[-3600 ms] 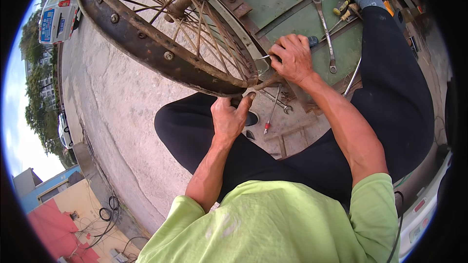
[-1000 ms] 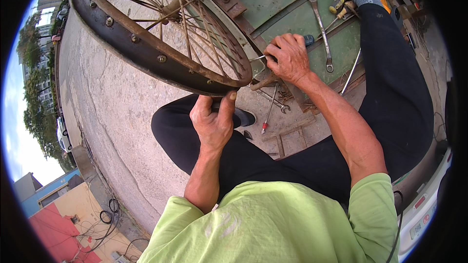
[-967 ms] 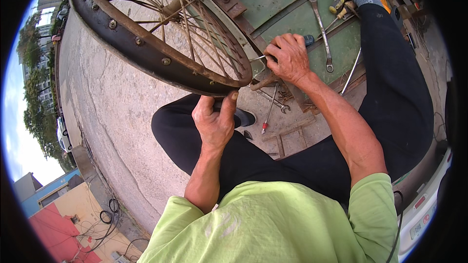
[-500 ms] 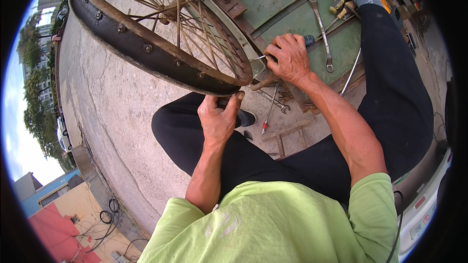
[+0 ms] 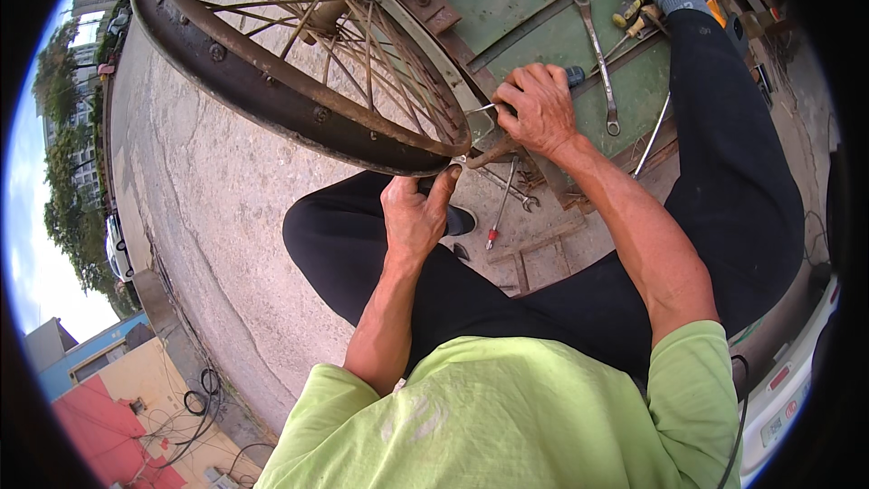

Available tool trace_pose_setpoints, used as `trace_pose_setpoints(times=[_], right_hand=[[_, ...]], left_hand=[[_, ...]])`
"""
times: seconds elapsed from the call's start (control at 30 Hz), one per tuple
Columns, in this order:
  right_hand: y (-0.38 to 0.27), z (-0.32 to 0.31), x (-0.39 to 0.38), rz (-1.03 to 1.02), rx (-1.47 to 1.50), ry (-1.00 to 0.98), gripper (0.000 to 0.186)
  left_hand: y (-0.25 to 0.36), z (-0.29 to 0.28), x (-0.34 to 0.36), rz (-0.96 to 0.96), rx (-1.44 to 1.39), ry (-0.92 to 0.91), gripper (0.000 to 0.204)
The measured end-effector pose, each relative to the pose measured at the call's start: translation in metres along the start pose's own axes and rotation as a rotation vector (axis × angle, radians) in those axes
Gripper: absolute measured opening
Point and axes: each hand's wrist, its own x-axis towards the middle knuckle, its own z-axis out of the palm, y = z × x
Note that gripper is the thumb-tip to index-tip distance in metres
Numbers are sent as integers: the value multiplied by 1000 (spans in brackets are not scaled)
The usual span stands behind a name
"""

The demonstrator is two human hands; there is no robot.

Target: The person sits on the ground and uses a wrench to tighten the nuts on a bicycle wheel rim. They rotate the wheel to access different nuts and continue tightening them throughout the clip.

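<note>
A rusty spoked wheel (image 5: 299,95) with a dark rim stands tilted at the upper left. My left hand (image 5: 416,213) is closed on the lower end of its rim, the thumb up and the fingers partly hidden beneath. My right hand (image 5: 539,110) is closed around a screwdriver (image 5: 575,76); the dark blue end of its handle shows behind the fingers. Its thin metal shaft points left toward the spokes near the rim's lower right. The shaft's tip is too small to make out.
On the green metal panel (image 5: 534,14) lie a ring spanner (image 5: 597,63) and yellow-handled screwdrivers (image 5: 638,23). A red-handled screwdriver (image 5: 493,234) and an open-ended spanner (image 5: 527,201) lie on the concrete between my legs. A metal frame bar (image 5: 425,9) runs beside the wheel.
The wheel has turned a little, and the studs along its rim have shifted. My left hand has moved slightly right and up with the rim. The right hand has stayed in place.
</note>
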Motion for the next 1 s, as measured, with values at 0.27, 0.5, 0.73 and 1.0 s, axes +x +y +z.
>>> trace_pose_setpoints(times=[0.27,0.5,0.73,1.0], right_hand=[[1,0,-1,7,0,3,15],[-1,-1,0,5,1,-10,15],[0,0,0,-3,-12,-2,15],[-1,-1,0,3,1,-2,15]], left_hand=[[24,-16,-1,-66,-101,80,26],[26,-13,-3,-50,-162,113,19],[6,-1,2,-11,-25,22,20],[18,-18,-4,-31,-109,92,25]])
